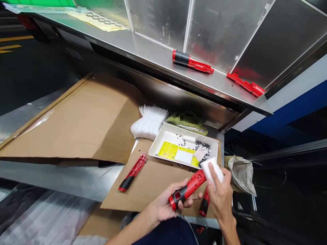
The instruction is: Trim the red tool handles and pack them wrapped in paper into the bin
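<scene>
Red-and-black plastic tool housing (pixel 187 189) is held across the curled fingers (pixel 185 203) of the left hand (pixel 166 204), with its black end pointing down and its red end pointing up and away. White foam block (pixel 211 173) is pinched in the right hand (pixel 219 194), its fingers closed narrowly around the block, and the block is pressed against the red end of the housing. Both hands are held low over a flat cardboard sheet (pixel 150 190).

Just below the right hand, a second red-and-black tool handle (pixel 204 203) lies on the cardboard, partly hidden by the wrist. A third (pixel 133 172) is laid farther left on the same sheet, tilted diagonally. Beyond the hands, a shallow white tray (pixel 163 137) is set on the cardboard, and yellow printed labels (pixel 171 150) and scattered small black pieces (pixel 203 146) are held inside it. A fanned stack of white sheets (pixel 149 122) is placed beside the tray, and a crumpled paper bag (pixel 241 175) is seen to the right.

Above, a red shell with a black grip (pixel 192 62) and a separate red shell half (pixel 245 85) are laid on a stainless steel shelf (pixel 153 58). A large cardboard panel (pixel 71 119) is spread at the left.
</scene>
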Demonstrator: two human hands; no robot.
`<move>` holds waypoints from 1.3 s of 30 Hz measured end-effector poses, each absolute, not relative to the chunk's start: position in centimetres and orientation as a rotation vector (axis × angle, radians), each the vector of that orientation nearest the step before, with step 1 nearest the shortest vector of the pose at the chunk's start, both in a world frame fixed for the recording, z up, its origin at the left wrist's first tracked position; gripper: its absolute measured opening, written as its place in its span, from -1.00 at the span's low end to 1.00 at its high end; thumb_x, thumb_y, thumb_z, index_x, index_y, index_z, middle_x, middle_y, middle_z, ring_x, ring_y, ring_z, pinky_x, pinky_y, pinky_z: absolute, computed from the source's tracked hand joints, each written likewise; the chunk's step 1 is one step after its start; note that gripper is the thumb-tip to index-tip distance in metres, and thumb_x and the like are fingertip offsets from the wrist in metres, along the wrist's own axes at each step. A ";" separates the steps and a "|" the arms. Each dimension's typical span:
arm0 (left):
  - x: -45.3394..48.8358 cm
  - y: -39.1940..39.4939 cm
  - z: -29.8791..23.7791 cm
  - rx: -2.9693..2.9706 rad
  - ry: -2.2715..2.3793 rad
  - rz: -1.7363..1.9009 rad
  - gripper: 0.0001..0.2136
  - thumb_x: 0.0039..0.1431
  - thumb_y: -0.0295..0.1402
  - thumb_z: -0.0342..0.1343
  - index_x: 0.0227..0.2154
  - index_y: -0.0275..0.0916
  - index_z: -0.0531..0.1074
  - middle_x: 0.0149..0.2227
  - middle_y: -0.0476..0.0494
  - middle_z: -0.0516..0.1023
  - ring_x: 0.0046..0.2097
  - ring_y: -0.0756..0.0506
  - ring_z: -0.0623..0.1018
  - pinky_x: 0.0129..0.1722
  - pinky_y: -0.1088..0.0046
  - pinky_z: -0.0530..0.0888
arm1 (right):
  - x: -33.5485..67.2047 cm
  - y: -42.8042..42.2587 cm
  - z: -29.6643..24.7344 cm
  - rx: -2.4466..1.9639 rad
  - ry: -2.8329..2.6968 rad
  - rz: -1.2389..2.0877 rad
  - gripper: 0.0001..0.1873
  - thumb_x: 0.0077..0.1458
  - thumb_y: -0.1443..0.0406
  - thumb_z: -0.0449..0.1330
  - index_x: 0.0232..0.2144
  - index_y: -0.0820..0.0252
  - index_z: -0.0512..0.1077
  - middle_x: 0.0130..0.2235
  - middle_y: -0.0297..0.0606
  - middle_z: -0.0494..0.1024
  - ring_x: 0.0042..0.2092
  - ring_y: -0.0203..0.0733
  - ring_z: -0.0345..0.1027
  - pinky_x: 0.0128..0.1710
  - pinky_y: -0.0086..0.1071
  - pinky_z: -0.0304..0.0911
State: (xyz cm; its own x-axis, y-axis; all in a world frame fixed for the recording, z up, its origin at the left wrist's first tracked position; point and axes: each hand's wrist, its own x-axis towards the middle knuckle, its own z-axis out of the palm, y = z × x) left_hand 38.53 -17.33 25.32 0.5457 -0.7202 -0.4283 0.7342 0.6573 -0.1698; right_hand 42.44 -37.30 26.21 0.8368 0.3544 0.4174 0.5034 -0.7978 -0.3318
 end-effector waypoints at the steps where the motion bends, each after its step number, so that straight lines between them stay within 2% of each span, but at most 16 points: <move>1: 38.7 -17.4 25.5 -0.036 0.499 -0.873 -0.57 0.26 -0.23 0.21 0.06 -0.42 0.33 -0.39 -0.26 0.61 -0.50 -0.04 0.62 -0.74 0.76 0.30 | 42.1 -37.2 26.3 -2.548 -0.695 -0.458 -0.52 0.39 0.14 -0.06 0.28 -0.04 0.31 0.03 -0.02 0.30 -0.10 -0.07 0.42 -0.27 -0.25 0.46; 3: 38.9 -17.5 25.8 -0.143 0.488 -0.887 -0.59 0.29 -0.21 0.18 0.05 -0.42 0.36 -0.39 -0.30 0.61 -0.51 -0.07 0.63 -0.78 0.77 0.27 | 41.6 -37.0 26.4 -2.496 -0.783 -0.464 -0.52 0.38 0.15 -0.04 0.29 -0.08 0.30 0.16 -0.02 0.22 0.04 -0.02 0.38 -0.18 -0.23 0.47; 5: 39.0 -17.6 25.9 -0.222 0.470 -0.920 -0.58 0.31 -0.19 0.15 0.10 -0.37 0.35 -0.36 -0.33 0.63 -0.54 -0.07 0.62 -0.80 0.77 0.26 | 41.6 -36.9 26.6 -2.502 -0.738 -0.527 -0.52 0.38 0.17 -0.03 0.31 -0.10 0.26 0.35 -0.05 0.02 0.15 0.04 0.32 -0.10 -0.17 0.46; 7: 38.9 -17.6 25.7 -0.283 0.469 -0.940 -0.57 0.34 -0.19 0.11 0.16 -0.31 0.32 -0.35 -0.33 0.64 -0.54 -0.09 0.63 -0.81 0.78 0.26 | 41.7 -36.8 26.8 -2.516 -0.685 -0.592 -0.47 0.39 0.23 -0.05 0.37 -0.10 0.13 0.44 -0.13 -0.16 0.23 0.09 0.26 -0.03 -0.12 0.43; 8: 38.8 -17.5 25.6 -0.304 0.474 -0.943 -0.59 0.35 -0.21 0.09 0.17 -0.30 0.32 -0.37 -0.32 0.64 -0.53 -0.10 0.64 -0.80 0.78 0.27 | 41.6 -36.8 26.9 -2.511 -0.733 -0.595 -0.43 0.39 0.27 -0.06 0.39 -0.09 0.05 0.46 -0.16 -0.17 0.25 0.08 0.25 0.00 -0.12 0.42; 10: 38.7 -17.5 25.6 -0.328 0.481 -0.930 -0.63 0.37 -0.25 0.07 0.13 -0.34 0.36 -0.42 -0.31 0.64 -0.51 -0.11 0.65 -0.78 0.79 0.31 | 41.4 -36.7 27.0 -2.486 -0.928 -0.565 -0.39 0.39 0.31 -0.10 0.42 -0.06 -0.04 0.45 -0.19 -0.05 0.23 0.03 0.28 0.00 -0.17 0.41; 12: 38.7 -17.5 25.7 -0.322 0.457 -0.924 -0.65 0.37 -0.27 0.07 0.09 -0.38 0.38 -0.39 -0.35 0.64 -0.47 -0.13 0.67 -0.77 0.80 0.32 | 41.2 -36.7 27.0 -2.492 -1.045 -0.558 -0.38 0.38 0.33 -0.10 0.43 -0.06 -0.05 0.41 -0.18 0.10 0.12 -0.02 0.38 -0.09 -0.22 0.43; 15: 38.9 -17.8 25.9 -0.251 0.386 -0.931 -0.65 0.34 -0.25 0.10 0.08 -0.37 0.39 -0.30 -0.40 0.65 -0.36 -0.19 0.70 -0.79 0.82 0.27 | 41.2 -37.0 26.9 -2.560 -0.953 -0.612 -0.36 0.36 0.35 -0.06 0.42 -0.04 -0.03 0.39 -0.10 0.17 0.01 0.00 0.42 -0.19 -0.21 0.41; 18: 39.1 -18.1 25.6 -0.092 0.325 -0.936 -0.74 0.30 -0.26 0.16 -0.19 -0.43 0.50 -0.40 -0.38 0.65 -0.37 -0.19 0.70 -0.74 0.80 0.31 | 41.4 -37.2 26.8 -2.487 -1.121 -0.580 -0.38 0.36 0.32 -0.07 0.42 0.05 0.00 0.36 -0.06 0.23 -0.07 -0.02 0.43 -0.23 -0.22 0.39; 20: 39.2 -18.2 25.3 0.016 0.305 -0.917 -0.72 0.26 -0.23 0.20 -0.31 -0.44 0.51 -0.44 -0.34 0.64 -0.46 -0.16 0.68 -0.73 0.76 0.34 | 41.6 -37.3 27.0 -2.477 -1.216 -0.548 -0.41 0.38 0.30 -0.09 0.41 0.02 0.05 0.32 -0.10 0.32 -0.19 -0.08 0.41 -0.28 -0.25 0.36; 23: 39.3 -18.3 25.4 0.115 0.326 -0.876 -0.61 0.24 -0.10 0.20 -0.13 -0.40 0.50 -0.40 -0.27 0.65 -0.51 -0.16 0.66 -0.77 0.72 0.32 | 41.9 -37.4 27.6 -2.561 -1.121 -0.569 -0.43 0.38 0.29 -0.06 0.39 -0.02 0.09 0.30 -0.13 0.36 -0.22 -0.10 0.39 -0.27 -0.25 0.35; 27: 39.4 -18.6 26.0 0.214 0.398 -0.863 -0.47 0.26 0.03 0.12 0.03 -0.39 0.43 -0.50 -0.22 0.62 -0.56 -0.15 0.64 -0.79 0.70 0.30 | 42.1 -37.5 28.0 -2.526 -1.224 -0.519 -0.47 0.38 0.27 -0.06 0.35 -0.03 0.20 0.30 -0.16 0.35 -0.22 -0.10 0.40 -0.29 -0.25 0.35; 29: 39.4 -18.8 26.3 0.284 0.406 -0.809 -0.43 0.26 0.07 0.09 0.11 -0.31 0.38 -0.44 -0.19 0.64 -0.56 -0.15 0.64 -0.78 0.67 0.32 | 42.1 -37.5 28.0 -2.596 -1.172 -0.515 -0.49 0.38 0.29 -0.07 0.31 -0.02 0.27 0.28 -0.17 0.39 -0.23 -0.11 0.40 -0.30 -0.26 0.35; 32: 39.2 -19.1 26.8 0.433 0.402 -0.742 -0.36 0.26 0.17 -0.03 0.13 -0.29 0.36 -0.37 -0.20 0.65 -0.57 -0.12 0.64 -0.78 0.66 0.28 | 42.2 -37.5 27.8 -2.665 -1.066 -0.551 -0.49 0.37 0.31 -0.06 0.32 0.05 0.25 0.28 -0.12 0.39 -0.16 -0.07 0.44 -0.25 -0.25 0.37; 35: 39.0 -19.1 27.1 0.577 0.432 -0.763 -0.24 0.27 0.23 -0.21 0.09 -0.43 0.39 -0.54 -0.18 0.58 -0.66 -0.03 0.55 -0.78 0.68 0.20 | 42.3 -37.5 27.5 -2.607 -1.168 -0.526 -0.47 0.38 0.28 -0.05 0.35 -0.02 0.20 0.30 -0.14 0.36 -0.15 -0.07 0.45 -0.25 -0.24 0.38; 39: 38.7 -19.1 26.9 0.602 0.425 -0.745 -0.29 0.28 0.22 -0.20 0.23 -0.24 0.28 -0.48 -0.10 0.60 -0.67 -0.01 0.54 -0.76 0.64 0.22 | 42.9 -37.8 27.0 -2.648 -0.936 -0.605 -0.47 0.39 0.31 -0.04 0.35 -0.01 0.18 0.29 -0.12 0.37 -0.14 -0.06 0.47 -0.28 -0.26 0.40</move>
State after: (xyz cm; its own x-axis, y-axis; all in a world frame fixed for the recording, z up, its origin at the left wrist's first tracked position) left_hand 38.71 -19.13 26.94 0.6648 -0.4989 -0.5560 0.7324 0.5820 0.3535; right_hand 42.90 -37.79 27.03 0.7044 0.5336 0.4680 0.6456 -0.7558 -0.1099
